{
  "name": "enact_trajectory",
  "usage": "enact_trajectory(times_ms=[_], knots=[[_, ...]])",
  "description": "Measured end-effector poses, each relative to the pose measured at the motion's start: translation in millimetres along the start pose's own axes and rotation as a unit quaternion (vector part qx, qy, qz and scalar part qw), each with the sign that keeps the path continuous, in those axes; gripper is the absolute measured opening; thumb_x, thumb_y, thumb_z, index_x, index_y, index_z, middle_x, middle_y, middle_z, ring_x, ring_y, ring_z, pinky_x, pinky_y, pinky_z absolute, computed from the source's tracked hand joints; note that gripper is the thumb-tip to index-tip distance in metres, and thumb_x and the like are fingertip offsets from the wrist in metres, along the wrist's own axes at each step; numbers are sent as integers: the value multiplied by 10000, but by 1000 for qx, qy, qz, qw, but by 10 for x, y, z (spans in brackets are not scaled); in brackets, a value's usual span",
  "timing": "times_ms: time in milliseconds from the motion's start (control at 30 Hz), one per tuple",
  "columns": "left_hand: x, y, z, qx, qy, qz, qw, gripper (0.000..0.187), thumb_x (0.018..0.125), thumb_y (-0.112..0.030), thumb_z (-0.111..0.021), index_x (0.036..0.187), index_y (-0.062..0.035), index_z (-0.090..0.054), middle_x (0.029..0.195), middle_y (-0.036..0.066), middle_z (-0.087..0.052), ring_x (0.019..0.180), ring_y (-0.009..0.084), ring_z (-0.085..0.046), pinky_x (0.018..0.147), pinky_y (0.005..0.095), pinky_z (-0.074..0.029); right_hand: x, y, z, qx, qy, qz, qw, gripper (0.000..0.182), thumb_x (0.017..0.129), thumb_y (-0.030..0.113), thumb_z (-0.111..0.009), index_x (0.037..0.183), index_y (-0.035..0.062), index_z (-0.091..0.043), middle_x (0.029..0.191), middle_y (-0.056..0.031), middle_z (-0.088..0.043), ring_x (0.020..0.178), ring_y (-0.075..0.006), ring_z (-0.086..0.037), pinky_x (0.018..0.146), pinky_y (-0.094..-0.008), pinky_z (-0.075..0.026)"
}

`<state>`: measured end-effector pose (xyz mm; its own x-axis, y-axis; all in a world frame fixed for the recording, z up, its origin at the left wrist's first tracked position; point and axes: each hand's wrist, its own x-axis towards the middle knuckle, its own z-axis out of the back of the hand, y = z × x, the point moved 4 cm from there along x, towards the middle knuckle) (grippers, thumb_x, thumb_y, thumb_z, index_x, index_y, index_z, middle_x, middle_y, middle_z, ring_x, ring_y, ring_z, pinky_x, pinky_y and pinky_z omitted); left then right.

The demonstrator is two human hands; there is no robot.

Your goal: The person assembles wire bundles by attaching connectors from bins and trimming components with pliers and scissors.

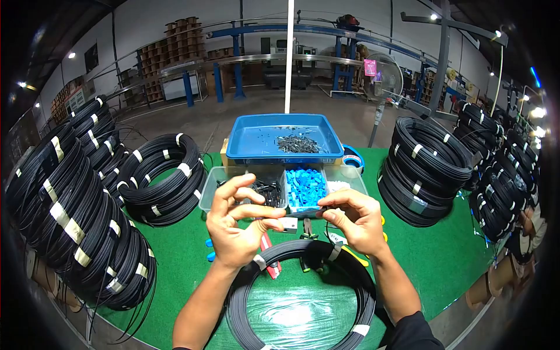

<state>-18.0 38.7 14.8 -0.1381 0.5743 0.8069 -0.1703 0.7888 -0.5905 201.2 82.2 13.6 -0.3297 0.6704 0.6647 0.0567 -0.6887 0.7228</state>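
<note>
My left hand [239, 227] and my right hand [356, 221] face each other above the coil, each in a pinch. A short stretch of thin black cable [302, 214] spans the gap between their fingertips, and both hands grip it. Whether anything small sits on the cable is too fine to tell. Below them a coil of black cable [236, 309], bound with white tape, lies on the green table. Just behind the fingers stands a clear divided box [210, 201] with blue connectors [305, 188], black pieces [265, 192] and white pieces [338, 185].
A blue tray [242, 143] holding dark scraps stands behind the box. Pliers [307, 230], a red-handled tool [273, 269] and a yellow-handled tool [357, 256] lie near the coil. Stacked cable coils rise at left [87, 233] and right [417, 198]. A blue tape roll [353, 158] is beside the tray.
</note>
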Motion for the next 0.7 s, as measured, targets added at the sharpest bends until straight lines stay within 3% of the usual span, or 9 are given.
enact_trajectory(times_ms=[33,67,167,333,500,700], knots=[[-23,8,-25,-5,-3,17,1000,771,703,-4,-861,1345,53,-438,799,37,-756,968,112,-582,869,252,-467,-7,43,-7,-12,-18,4,1000,177,832,-5,-723,1009,-11,-719,949,-114,-710,868,-177,-666,781,-293,-526],[-34,8,-58,34,20,-24,999,773,685,-15,-878,1327,46,-452,815,36,-761,977,112,-588,885,259,-464,-2,93,-13,-46,-26,49,997,188,819,-22,-727,1007,-11,-718,929,-111,-710,804,-177,-672,720,-289,-536],[-96,8,-139,53,25,-33,998,816,637,-55,-920,1317,30,-476,811,33,-762,972,108,-605,918,277,-446,4,300,-7,-152,3,116,982,198,811,-84,-715,1005,-48,-702,912,-140,-690,804,-179,-662,743,-283,-542],[-121,-71,-190,57,29,-33,997,815,636,-49,-921,1316,21,-479,825,40,-762,967,106,-609,921,282,-442,10,415,-86,-192,-7,229,954,259,743,-74,-750,993,-5,-729,866,-138,-707,719,-222,-696,633,-304,-550],[-84,-81,-148,12,28,-46,998,798,678,3,-882,1339,8,-436,851,57,-762,962,117,-613,920,285,-442,7,419,-67,-211,2,236,948,237,764,-51,-742,996,-14,-707,839,-131,-696,731,-245,-693,628,-319,-549],[-71,-97,-171,78,51,-83,992,768,693,49,-851,1337,0,-435,869,88,-728,938,128,-664,877,256,-473,15,415,-86,-219,19,219,951,262,755,-29,-754,1012,5,-712,860,-120,-695,715,-233,-685,611,-323,-542]])
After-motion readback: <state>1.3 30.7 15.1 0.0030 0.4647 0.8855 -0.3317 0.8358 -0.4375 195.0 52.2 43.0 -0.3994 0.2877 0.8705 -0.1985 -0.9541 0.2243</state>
